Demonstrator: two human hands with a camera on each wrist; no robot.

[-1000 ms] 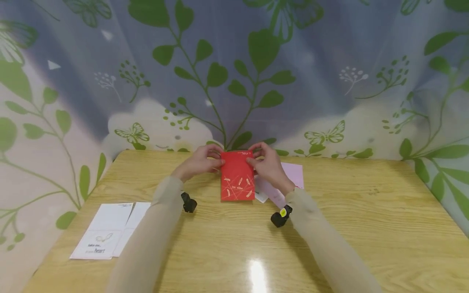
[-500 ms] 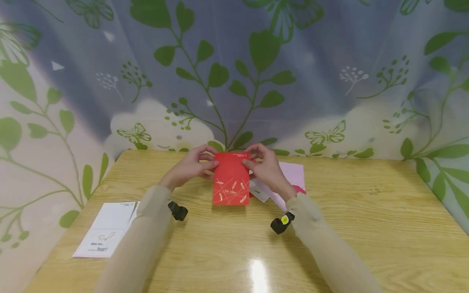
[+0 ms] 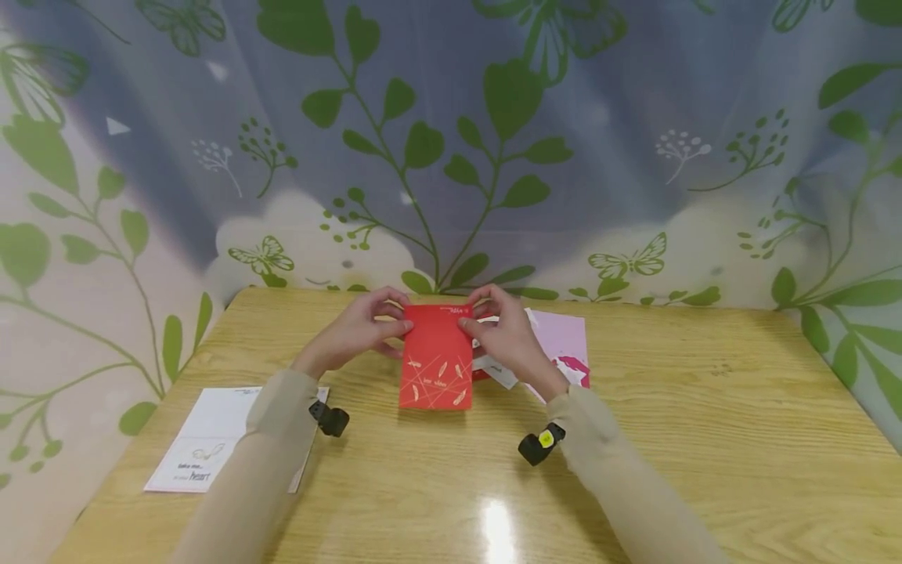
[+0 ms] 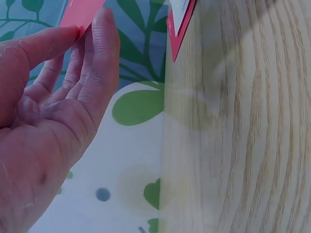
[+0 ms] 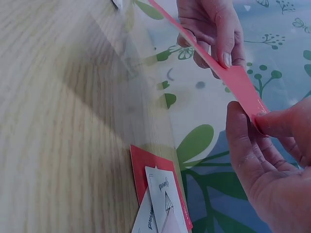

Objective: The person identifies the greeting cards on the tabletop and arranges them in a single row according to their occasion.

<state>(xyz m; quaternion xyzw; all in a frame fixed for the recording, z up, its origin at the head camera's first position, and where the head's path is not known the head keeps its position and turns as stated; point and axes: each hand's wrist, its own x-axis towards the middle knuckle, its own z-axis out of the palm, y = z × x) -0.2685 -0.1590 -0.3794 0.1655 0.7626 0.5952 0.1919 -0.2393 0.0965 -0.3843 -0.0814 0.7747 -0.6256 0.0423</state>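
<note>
both hands, left hand point(image 3: 355, 333) and right hand point(image 3: 503, 337), pinched red envelope point(image 3: 434, 359) top corners above surface point(image 3: 676, 439); best kept grip even, envelope taut.

Envelope point(image 3: 437, 356) between both hands, above table point(image 3: 705, 439); card point(image 3: 204, 450) far left

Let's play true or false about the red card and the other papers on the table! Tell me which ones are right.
1. Both hands hold the red card by its top corners. True: the left hand and the right hand each pinch a corner.
2. The red card lies flat on the table. False: it is lifted up off the wooden table.
3. A white card lies near the left sleeve. True.
4. The pink paper is left of the red card. False: it lies behind the right hand.
</note>
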